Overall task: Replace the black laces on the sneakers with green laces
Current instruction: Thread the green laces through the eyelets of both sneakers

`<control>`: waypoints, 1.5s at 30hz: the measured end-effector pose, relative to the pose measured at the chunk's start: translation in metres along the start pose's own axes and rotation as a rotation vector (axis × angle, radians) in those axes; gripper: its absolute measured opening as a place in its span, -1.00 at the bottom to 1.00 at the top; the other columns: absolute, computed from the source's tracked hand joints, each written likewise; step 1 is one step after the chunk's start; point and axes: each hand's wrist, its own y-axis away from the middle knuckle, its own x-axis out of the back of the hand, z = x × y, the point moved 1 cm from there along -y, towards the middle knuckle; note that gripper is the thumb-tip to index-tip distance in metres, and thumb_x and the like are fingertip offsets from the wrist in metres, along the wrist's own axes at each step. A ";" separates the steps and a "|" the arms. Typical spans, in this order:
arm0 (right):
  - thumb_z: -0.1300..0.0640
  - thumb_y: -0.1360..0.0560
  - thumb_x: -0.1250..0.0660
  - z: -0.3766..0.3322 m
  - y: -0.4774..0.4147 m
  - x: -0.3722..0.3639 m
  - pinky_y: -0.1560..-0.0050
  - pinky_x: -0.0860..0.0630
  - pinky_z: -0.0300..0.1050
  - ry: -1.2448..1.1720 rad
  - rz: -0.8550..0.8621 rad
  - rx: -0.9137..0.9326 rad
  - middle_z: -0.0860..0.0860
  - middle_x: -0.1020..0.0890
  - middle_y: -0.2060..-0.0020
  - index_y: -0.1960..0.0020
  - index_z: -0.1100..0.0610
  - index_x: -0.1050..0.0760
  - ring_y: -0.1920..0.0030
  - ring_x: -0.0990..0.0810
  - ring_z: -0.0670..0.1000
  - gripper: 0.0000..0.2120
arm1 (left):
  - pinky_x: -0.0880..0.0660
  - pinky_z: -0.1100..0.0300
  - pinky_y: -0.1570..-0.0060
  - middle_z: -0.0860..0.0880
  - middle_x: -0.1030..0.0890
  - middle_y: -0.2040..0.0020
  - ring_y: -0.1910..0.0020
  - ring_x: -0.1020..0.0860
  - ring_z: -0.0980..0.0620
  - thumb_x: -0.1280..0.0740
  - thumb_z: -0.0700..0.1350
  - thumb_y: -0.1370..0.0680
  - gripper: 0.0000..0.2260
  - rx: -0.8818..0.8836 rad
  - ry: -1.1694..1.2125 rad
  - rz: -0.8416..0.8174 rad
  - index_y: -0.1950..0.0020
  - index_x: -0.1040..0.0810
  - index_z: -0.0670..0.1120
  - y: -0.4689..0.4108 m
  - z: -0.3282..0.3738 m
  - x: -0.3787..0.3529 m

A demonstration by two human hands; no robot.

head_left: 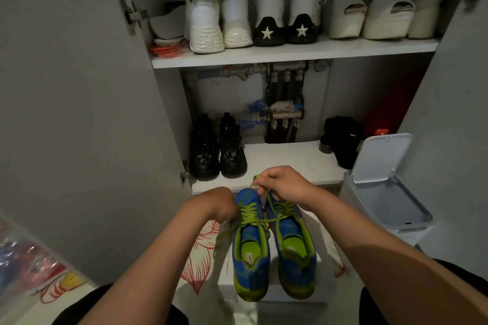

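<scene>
The two blue sneakers sit side by side on a white box, right in front of the person. Their toes point away, toward the cupboard, and their heels point back at the person. So each shoe's long way runs straight out from the body.

Green laces are already in both shoes. I see no black lace on them.

The right hand is up past the toes, pinching a green lace end and pulling it up. The left hand is lower, touching the laces on the left shoe. Its fingers are tucked out of sight, so I cannot tell if it grips.

I think tightening or tying comes next.

A flowery mat lies underneath. Black shoes stand in the cupboard, and an open bin stands on the right.
</scene>
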 end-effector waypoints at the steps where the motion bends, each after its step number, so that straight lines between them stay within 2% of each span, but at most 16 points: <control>1: 0.17 -0.62 -0.30 -0.003 0.003 0.002 0.47 -0.34 -0.30 -0.040 0.009 0.008 0.07 -0.69 0.18 0.07 0.17 -0.65 0.49 -0.37 -0.06 -0.82 | -0.56 0.07 0.05 -0.12 -0.69 0.02 0.07 -0.66 -0.08 -0.29 -0.16 -0.49 -0.81 -0.045 0.131 -0.042 0.03 -0.67 -0.17 0.001 0.007 -0.001; 3: 0.16 -0.63 -0.28 -0.008 0.010 0.007 0.47 -0.34 -0.31 -0.093 0.024 0.030 0.09 -0.71 0.13 0.01 0.19 -0.64 0.50 -0.36 -0.06 -0.82 | -0.51 0.17 0.13 -0.07 -0.68 0.08 0.16 -0.60 0.03 -0.32 -0.19 -0.51 -0.87 -0.135 0.370 -0.042 0.09 -0.68 -0.10 0.006 0.025 -0.002; 7: 0.17 -0.64 -0.26 -0.014 0.022 0.016 0.52 -0.29 -0.33 -0.177 0.043 0.049 0.09 -0.69 0.16 -0.04 0.20 -0.64 0.52 -0.35 -0.08 -0.81 | -0.47 0.21 0.09 -0.09 -0.59 0.12 0.08 -0.54 0.01 -0.25 -0.29 -0.57 -0.82 -0.237 0.828 0.108 0.14 -0.57 -0.09 0.017 0.060 0.006; 9: 0.16 -0.65 -0.25 -0.015 0.029 0.021 0.55 -0.26 -0.34 -0.181 0.055 0.039 0.06 -0.68 0.19 -0.03 0.18 -0.64 0.53 -0.34 -0.08 -0.81 | -0.52 0.16 0.00 -0.06 -0.63 0.08 0.06 -0.58 -0.01 -0.20 -0.31 -0.58 -0.78 -0.265 1.058 0.152 0.04 -0.58 -0.07 0.019 0.071 0.013; 11: 0.16 -0.65 -0.25 -0.012 0.036 0.026 0.53 -0.27 -0.32 -0.159 0.055 0.027 0.08 -0.69 0.18 0.00 0.16 -0.64 0.52 -0.34 -0.07 -0.80 | -0.55 0.08 -0.11 -0.07 -0.68 -0.04 -0.04 -0.64 -0.06 -0.18 -0.30 -0.59 -0.76 -0.295 1.291 0.154 -0.09 -0.61 -0.10 0.018 0.077 0.018; 13: 0.15 -0.65 -0.25 -0.008 0.041 0.030 0.52 -0.28 -0.31 -0.142 0.050 0.014 0.09 -0.69 0.17 0.02 0.15 -0.64 0.52 -0.35 -0.06 -0.80 | -0.59 0.09 -0.09 -0.12 -0.69 -0.09 -0.06 -0.66 -0.07 -0.19 -0.24 -0.63 -0.79 -0.355 1.449 0.154 -0.14 -0.60 -0.15 0.020 0.082 0.022; 17: 0.14 -0.64 -0.26 -0.003 0.049 0.037 0.51 -0.28 -0.30 -0.116 0.036 -0.034 0.08 -0.71 0.17 -0.01 0.16 -0.64 0.51 -0.37 -0.07 -0.81 | -0.60 0.19 0.07 -0.05 -0.72 0.01 0.06 -0.69 0.01 -0.19 -0.17 -0.67 -0.84 -0.430 1.520 0.209 -0.12 -0.57 -0.11 0.023 0.088 0.026; 22: 0.15 -0.63 -0.27 0.005 0.057 0.044 0.51 -0.27 -0.28 -0.063 -0.008 -0.102 0.11 -0.71 0.14 -0.07 0.25 -0.63 0.48 -0.36 -0.04 -0.79 | -0.57 0.29 0.26 -0.02 -0.72 0.10 0.21 -0.66 0.07 -0.24 -0.16 -0.66 -0.86 -0.384 1.621 0.305 -0.11 -0.58 -0.12 0.023 0.094 0.030; 26: 0.12 -0.61 -0.30 0.017 0.061 0.045 0.47 -0.26 -0.25 0.081 -0.061 -0.188 0.09 -0.71 0.13 -0.06 0.25 -0.65 0.47 -0.39 -0.06 -0.78 | -0.57 0.24 0.27 -0.02 -0.67 0.21 0.31 -0.59 0.07 -0.25 -0.14 -0.66 -0.85 -0.364 1.777 0.374 -0.11 -0.58 -0.15 0.021 0.092 0.033; 29: 0.14 -0.59 -0.34 0.025 0.059 0.043 0.47 -0.32 -0.25 0.133 -0.029 -0.202 0.17 -0.69 0.09 -0.07 0.21 -0.66 0.42 -0.44 -0.05 -0.82 | -0.44 0.22 0.35 -0.02 -0.60 0.25 0.42 -0.44 0.09 -0.20 -0.15 -0.67 -0.81 -0.312 1.585 0.490 -0.15 -0.59 -0.15 0.015 0.088 0.032; 31: 0.20 -0.58 -0.34 0.023 0.054 0.041 0.45 -0.39 -0.27 0.126 0.036 -0.173 0.14 -0.66 0.10 -0.14 0.19 -0.63 0.38 -0.48 -0.05 -0.83 | -0.34 0.20 0.39 0.01 -0.56 0.32 0.46 -0.38 0.10 -0.22 -0.15 -0.65 -0.81 -0.325 1.248 0.612 -0.08 -0.64 -0.10 0.011 0.086 0.029; 32: 0.20 -0.59 -0.33 0.019 0.053 0.041 0.46 -0.38 -0.30 0.105 0.067 -0.156 0.09 -0.65 0.10 -0.17 0.17 -0.62 0.38 -0.48 -0.06 -0.82 | -0.36 0.16 0.37 0.04 -0.57 0.35 0.46 -0.41 0.10 -0.25 -0.13 -0.63 -0.81 -0.357 1.051 0.639 -0.02 -0.66 -0.06 0.009 0.086 0.027; 35: 0.14 -0.61 -0.27 0.010 0.047 0.043 0.50 -0.28 -0.26 -0.051 0.110 -0.103 0.04 -0.61 0.20 -0.15 0.13 -0.62 0.45 -0.39 -0.05 -0.81 | -0.48 0.13 0.21 0.07 -0.63 0.34 0.31 -0.57 0.10 -0.26 0.03 -0.60 -0.77 -0.392 0.492 0.552 0.13 -0.68 0.03 0.008 0.087 0.016; 38: 0.10 -0.57 -0.29 0.005 0.042 0.044 0.44 -0.19 -0.18 -0.247 0.091 -0.096 0.04 -0.53 0.31 -0.08 0.14 -0.62 0.47 -0.34 -0.03 -0.81 | -0.49 0.13 0.19 0.06 -0.67 0.21 0.16 -0.59 0.03 -0.20 0.13 -0.61 -0.72 -0.376 0.047 0.559 0.12 -0.63 0.06 0.006 0.086 0.007; 41: 0.04 -0.59 -0.31 0.006 0.039 0.042 0.43 -0.22 -0.18 -0.323 0.098 -0.102 0.01 -0.53 0.35 -0.16 0.16 -0.61 0.48 -0.36 -0.04 -0.75 | -0.48 0.13 0.18 0.04 -0.68 0.12 0.09 -0.60 0.00 -0.20 0.11 -0.62 -0.74 -0.370 -0.088 0.559 -0.01 -0.65 0.08 0.001 0.083 0.005; 45: 0.15 -0.62 -0.28 0.012 0.038 0.044 0.44 -0.33 -0.18 -0.292 0.182 -0.142 0.06 -0.65 0.24 -0.14 0.19 -0.61 0.49 -0.41 -0.04 -0.81 | -0.47 0.14 0.20 0.00 -0.66 0.15 0.12 -0.59 -0.02 -0.21 0.09 -0.62 -0.71 -0.330 -0.114 0.562 0.06 -0.66 -0.01 -0.001 0.080 0.006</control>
